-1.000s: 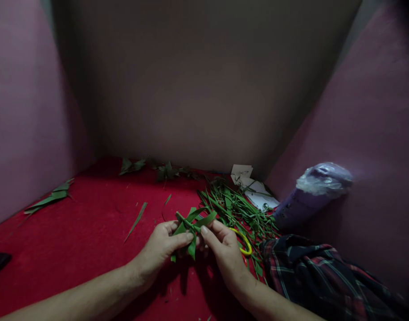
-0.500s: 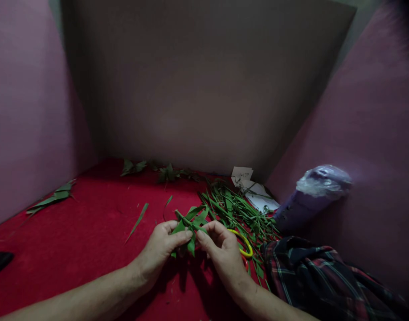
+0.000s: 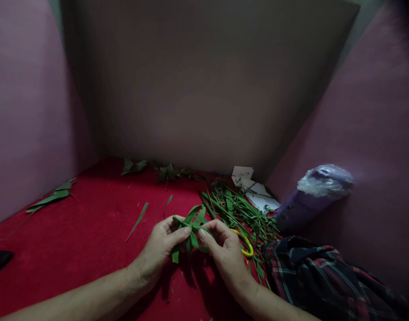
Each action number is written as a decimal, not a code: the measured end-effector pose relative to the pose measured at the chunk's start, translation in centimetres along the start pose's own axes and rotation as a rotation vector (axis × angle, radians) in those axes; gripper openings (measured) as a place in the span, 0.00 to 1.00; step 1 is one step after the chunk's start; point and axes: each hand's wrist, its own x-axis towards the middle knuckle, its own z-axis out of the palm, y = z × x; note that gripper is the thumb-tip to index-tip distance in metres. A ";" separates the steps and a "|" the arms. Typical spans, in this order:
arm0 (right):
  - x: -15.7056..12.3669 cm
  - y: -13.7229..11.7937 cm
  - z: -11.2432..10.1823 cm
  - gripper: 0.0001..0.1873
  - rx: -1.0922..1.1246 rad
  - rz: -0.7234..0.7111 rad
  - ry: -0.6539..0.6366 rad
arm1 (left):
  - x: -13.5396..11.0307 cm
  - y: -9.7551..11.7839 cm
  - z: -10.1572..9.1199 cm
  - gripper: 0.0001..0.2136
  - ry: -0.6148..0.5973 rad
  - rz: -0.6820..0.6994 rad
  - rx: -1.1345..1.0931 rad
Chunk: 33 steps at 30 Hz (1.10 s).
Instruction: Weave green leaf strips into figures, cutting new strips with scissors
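Note:
Between my two hands, low in the middle of the head view, is a small bunch of folded green leaf blades point(image 3: 194, 240) with strips sticking out above and below. My left hand point(image 3: 167, 240) pinches it from the left, thumb on top near its centre. With thumb and forefinger, my right hand point(image 3: 221, 243) grips a blade at its right side. Both hands are closed on the same leaf piece, just above the red cloth point(image 3: 100, 249). Behind my right hand, scissors show a yellow handle loop point(image 3: 247, 244); the rest of them is mostly hidden.
A heap of long green leaves point(image 3: 234, 207) lies beyond my right hand, with white papers point(image 3: 258, 196) behind. To the right are a purple cylinder with plastic wrap point(image 3: 301, 200) and plaid fabric point(image 3: 311, 272). Leaf pieces point(image 3: 169, 172) lie along the back wall; a dark object point(image 3: 0, 262) is at left.
The leaf bunch has turned a little in my fingers, and its strips now point differently. Both hands stay closed on it in nearly the same place.

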 end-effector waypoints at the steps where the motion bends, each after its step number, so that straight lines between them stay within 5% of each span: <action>1: 0.0 0.0 0.0 0.12 -0.007 -0.002 0.005 | 0.1 -0.1 -0.1 0.08 -0.003 0.003 0.011; 13: 0.0 -0.5 -0.3 0.14 -0.244 -0.255 0.074 | 0.2 -0.1 -0.3 0.10 0.039 0.023 0.071; 23: 0.1 -0.8 -0.3 0.09 -0.292 -0.279 0.089 | 0.4 -0.4 -0.6 0.08 -0.022 0.041 0.111; 33: 0.1 -0.8 -0.3 0.16 -0.237 -0.262 0.065 | 0.1 0.0 -0.5 0.09 -0.016 0.012 0.168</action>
